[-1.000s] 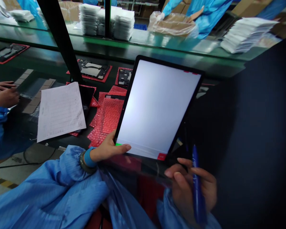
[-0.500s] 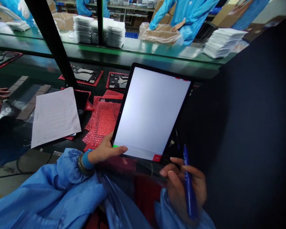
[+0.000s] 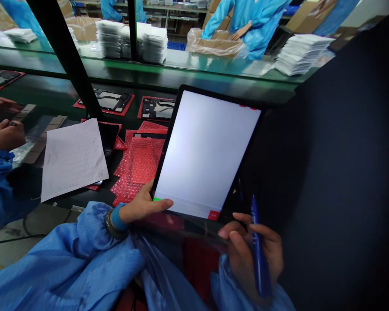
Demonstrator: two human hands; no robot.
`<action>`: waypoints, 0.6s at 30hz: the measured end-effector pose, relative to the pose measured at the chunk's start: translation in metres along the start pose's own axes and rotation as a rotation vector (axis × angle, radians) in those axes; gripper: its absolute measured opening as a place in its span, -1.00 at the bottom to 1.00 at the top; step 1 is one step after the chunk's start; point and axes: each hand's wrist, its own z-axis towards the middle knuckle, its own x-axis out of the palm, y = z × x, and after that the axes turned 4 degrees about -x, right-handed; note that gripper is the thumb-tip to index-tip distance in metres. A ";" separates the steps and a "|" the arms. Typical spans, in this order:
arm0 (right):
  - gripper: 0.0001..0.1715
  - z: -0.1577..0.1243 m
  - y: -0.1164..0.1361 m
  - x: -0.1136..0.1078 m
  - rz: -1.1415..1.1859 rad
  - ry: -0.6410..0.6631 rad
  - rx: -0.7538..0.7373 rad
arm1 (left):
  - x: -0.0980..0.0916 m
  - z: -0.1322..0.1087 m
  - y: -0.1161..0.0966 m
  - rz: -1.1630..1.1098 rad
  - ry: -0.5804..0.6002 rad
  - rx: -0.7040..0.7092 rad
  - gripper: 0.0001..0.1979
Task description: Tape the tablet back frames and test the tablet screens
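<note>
A black-framed tablet with a glowing white screen (image 3: 205, 151) sits tilted up in the wearer's L hand (image 3: 142, 206), thumb lying along the screen's bottom edge, fingers behind, so the screen faces the wearer. R hand (image 3: 249, 255) is just below the tablet's lower right corner, fingers curled narrow round a slim blue pen (image 3: 259, 255), clear of the screen. Left of the tablet, a white ruled paper sheet (image 3: 73, 159) lies on the dark desk (image 3: 68, 199), beside flat pink bubble-wrap bags (image 3: 138, 162), all within easy reach. Beyond the tablet, black panels on red mats (image 3: 157, 108) lie in a row. Farther past it, stacks of white packets (image 3: 154, 47) sit on a green-edged shelf (image 3: 181, 71), and a cardboard box lined w/ clear plastic (image 3: 214, 43) stands by a co-worker in a blue smock (image 3: 246, 26), contents hidden. Far left of the tablet, the hand of another person (image 3: 4, 136) rests near the desk
</note>
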 end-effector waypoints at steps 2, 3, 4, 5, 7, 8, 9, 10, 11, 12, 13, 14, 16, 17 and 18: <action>-0.61 0.000 -0.001 0.001 -0.009 -0.001 0.008 | -0.001 0.000 0.001 0.001 -0.006 0.001 -0.49; -0.64 0.001 0.000 0.002 -0.020 -0.007 0.010 | -0.001 0.000 0.001 0.010 -0.020 0.010 -0.49; -0.66 0.003 0.001 0.003 -0.035 -0.019 0.016 | -0.002 0.000 0.002 0.021 -0.039 0.021 -0.50; -0.69 0.005 0.003 0.005 -0.054 -0.037 0.029 | -0.002 0.000 0.002 0.036 -0.060 0.031 -0.51; -0.71 0.013 0.009 0.010 -0.068 -0.082 0.078 | -0.003 0.000 0.002 0.064 -0.103 0.060 -0.53; -0.71 0.019 0.013 0.013 -0.040 -0.103 0.121 | -0.003 -0.001 0.002 0.071 -0.115 0.070 -0.53; -0.72 0.026 0.018 0.016 0.019 -0.122 0.164 | -0.002 -0.001 0.001 0.067 -0.115 0.073 -0.52; -0.75 0.034 0.022 0.019 0.105 -0.143 0.194 | -0.001 -0.001 0.001 0.055 -0.101 0.066 -0.50; -0.78 0.043 0.026 0.022 0.206 -0.169 0.196 | -0.001 -0.001 0.000 0.034 -0.078 0.051 -0.48; -0.83 0.051 0.029 0.026 0.301 -0.198 0.168 | 0.000 -0.002 0.000 0.008 -0.049 0.028 -0.46; -0.88 0.059 0.031 0.031 0.375 -0.227 0.116 | 0.001 -0.002 0.000 -0.018 -0.019 0.006 -0.44; -0.94 0.066 0.032 0.036 0.421 -0.254 0.052 | 0.001 -0.002 0.000 -0.039 0.007 -0.007 -0.42; -0.87 0.073 0.030 0.048 0.403 -0.328 -0.096 | 0.000 -0.002 0.002 -0.058 0.035 -0.004 -0.38; -0.76 0.073 0.028 0.054 0.345 -0.378 -0.189 | 0.000 -0.002 0.003 -0.056 0.039 0.002 -0.37; -0.66 0.070 0.025 0.060 0.269 -0.439 -0.314 | -0.001 -0.002 0.003 -0.051 0.039 0.003 -0.35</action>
